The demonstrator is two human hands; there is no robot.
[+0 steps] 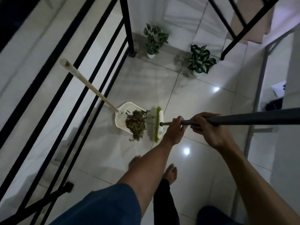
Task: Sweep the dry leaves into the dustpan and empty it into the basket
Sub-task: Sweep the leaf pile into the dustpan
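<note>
A white dustpan (pixel 121 116) lies on the tiled floor, its long pale handle (pixel 87 83) leaning up against the black railing. A heap of dry brown leaves (pixel 136 123) fills the pan's mouth and spills onto the floor at its near edge. A broom with a white and green head (pixel 158 124) presses against the leaves from the right. Both hands hold its dark grey pole (pixel 243 118): my left hand (pixel 174 129) low near the head, my right hand (pixel 209 127) just behind it. No basket is in view.
A black metal railing (pixel 90 75) runs along the left. Two small potted plants, one (pixel 154 39) by the railing post and one (pixel 200 60) to its right, stand at the far end. My bare feet (pixel 169 172) are on the tiles below the broom. Another black railing (pixel 235 28) crosses the top right.
</note>
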